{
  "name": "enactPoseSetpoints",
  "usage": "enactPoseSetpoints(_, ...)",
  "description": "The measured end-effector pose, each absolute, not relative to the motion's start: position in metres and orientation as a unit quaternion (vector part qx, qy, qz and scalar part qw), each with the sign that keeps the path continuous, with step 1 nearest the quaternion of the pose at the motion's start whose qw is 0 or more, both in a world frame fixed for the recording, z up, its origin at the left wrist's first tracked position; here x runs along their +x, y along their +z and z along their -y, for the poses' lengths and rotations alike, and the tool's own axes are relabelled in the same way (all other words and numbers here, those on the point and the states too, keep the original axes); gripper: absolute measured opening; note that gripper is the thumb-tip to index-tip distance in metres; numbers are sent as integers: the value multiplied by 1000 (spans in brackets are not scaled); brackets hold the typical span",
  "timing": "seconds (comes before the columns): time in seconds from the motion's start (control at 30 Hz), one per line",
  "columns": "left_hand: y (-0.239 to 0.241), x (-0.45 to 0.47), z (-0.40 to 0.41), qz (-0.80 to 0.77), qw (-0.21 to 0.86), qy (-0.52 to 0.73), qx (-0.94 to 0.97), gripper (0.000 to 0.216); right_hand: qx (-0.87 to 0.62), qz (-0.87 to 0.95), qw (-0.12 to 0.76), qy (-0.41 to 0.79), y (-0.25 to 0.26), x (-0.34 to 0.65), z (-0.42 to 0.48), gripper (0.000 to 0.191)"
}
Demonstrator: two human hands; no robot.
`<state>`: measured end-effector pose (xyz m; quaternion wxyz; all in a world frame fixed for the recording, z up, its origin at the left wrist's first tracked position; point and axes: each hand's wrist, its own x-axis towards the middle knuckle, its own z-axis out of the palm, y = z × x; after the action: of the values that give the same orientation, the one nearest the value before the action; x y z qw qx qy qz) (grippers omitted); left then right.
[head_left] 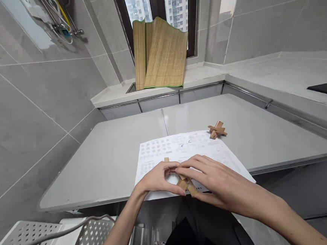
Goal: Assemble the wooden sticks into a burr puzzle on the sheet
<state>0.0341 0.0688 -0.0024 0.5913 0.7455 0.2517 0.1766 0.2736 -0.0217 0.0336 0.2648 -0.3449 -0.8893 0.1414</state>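
My left hand (pixel 156 179) and my right hand (pixel 210 179) meet over the near edge of a printed instruction sheet (pixel 179 147). Both pinch a cluster of small wooden puzzle pieces (pixel 187 184), held just above the sheet. One wooden stick end (pixel 166 159) pokes up behind my left fingers. An assembled wooden burr puzzle (pixel 217 130) lies apart on the grey table (pixel 112 156), at the sheet's far right corner.
A folded bamboo mat (pixel 159 55) leans against the window on the ledge behind the table. A white perforated rack (pixel 34 242) with a cable stands at lower left. A dark cooktop edge (pixel 326 89) shows on the right counter.
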Motion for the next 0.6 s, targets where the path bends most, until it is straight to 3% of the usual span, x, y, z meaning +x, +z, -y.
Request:
enactPoseSetpoints(0.27,2,37,-65,-257,579,148,759,39,-331,905,254,81,36,256,28,49)
enactPoseSetpoints(0.37,2,35,-65,-236,601,179,743,47,-322,892,289,134,39,256,26,51)
enactPoseSetpoints(0.5,-4,34,-63,-216,652,225,692,66,-320,874,309,195,38,261,25,68)
enactPoseSetpoints(0.6,-9,38,-57,-221,692,229,648,68,-321,862,322,223,34,262,24,72)
